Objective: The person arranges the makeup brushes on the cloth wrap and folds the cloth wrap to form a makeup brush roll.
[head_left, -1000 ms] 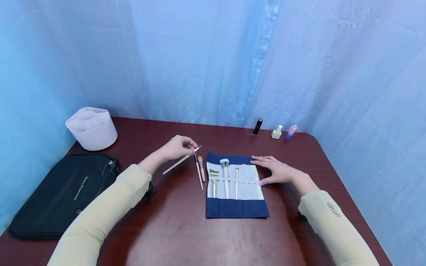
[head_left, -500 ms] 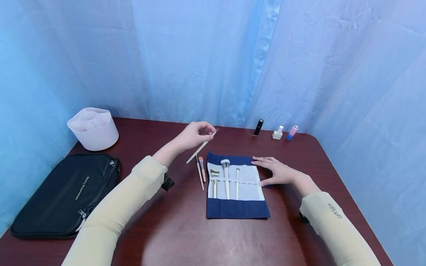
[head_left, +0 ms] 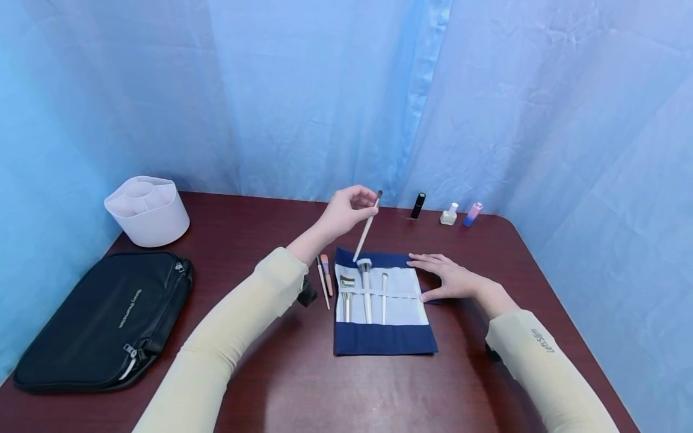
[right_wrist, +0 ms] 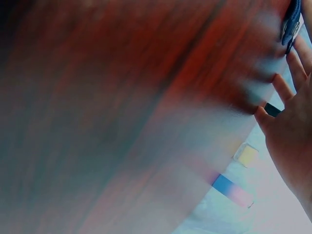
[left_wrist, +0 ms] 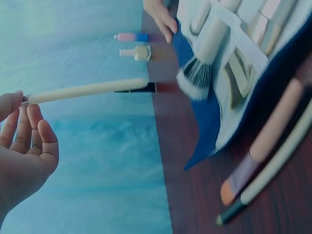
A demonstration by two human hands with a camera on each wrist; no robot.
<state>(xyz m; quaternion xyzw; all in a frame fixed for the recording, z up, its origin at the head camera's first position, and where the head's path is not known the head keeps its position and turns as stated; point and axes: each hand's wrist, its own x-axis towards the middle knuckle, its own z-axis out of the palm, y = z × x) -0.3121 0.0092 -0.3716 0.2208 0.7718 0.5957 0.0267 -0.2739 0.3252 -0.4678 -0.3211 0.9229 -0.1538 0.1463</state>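
Observation:
My left hand (head_left: 349, 211) pinches a thin makeup brush (head_left: 366, 231) near its bristle end, thumb against fingers. The brush slants down, its pale handle tip close over the top flap of the brush roll (head_left: 385, 340). That roll lies unfolded, navy outside and white inside, with a fluffy brush (head_left: 366, 282), a flat-headed brush (head_left: 348, 300) and a slim brush (head_left: 385, 297) under its elastic strap. My right hand (head_left: 449, 278) rests with spread fingers on the roll's right edge. In the left wrist view the held brush (left_wrist: 87, 90) points toward the roll.
Left of the roll lie a pink brush (head_left: 327, 275) and a thin dark-ended brush (head_left: 323, 282). A black case (head_left: 103, 319) and a white divided holder (head_left: 151, 213) stand at the left. Along the back are a black tube (head_left: 418, 205), a polish bottle (head_left: 449, 214) and a pink-blue tube (head_left: 473, 214).
My left hand has carried the thin makeup brush right and away from me, from beside the loose brushes to above the roll's top edge. The brush now hangs steeper. My right hand has stayed put.

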